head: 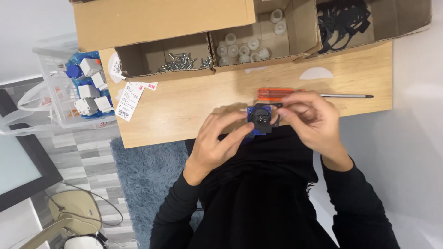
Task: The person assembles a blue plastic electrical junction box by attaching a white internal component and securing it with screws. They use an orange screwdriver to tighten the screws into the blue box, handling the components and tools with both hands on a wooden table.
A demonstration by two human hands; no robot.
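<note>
Plastic, by the look of it: the socket part seems light, stiff and hard-shelled, easy to pinch by its outer edges while the middle stays free. It is a small blue square body with a round black face set in it. Both hands hold it just above the near edge of the worktop: the left hand pinches its side, the right hand presses fingertips on the black ring.

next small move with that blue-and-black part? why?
Probably press the black ring flush onto the blue-and-black part. The left hand grips the part from below, and the right hand pinches the ring at its edge. The orange-handled screwdriver lies untouched on the table.
</note>
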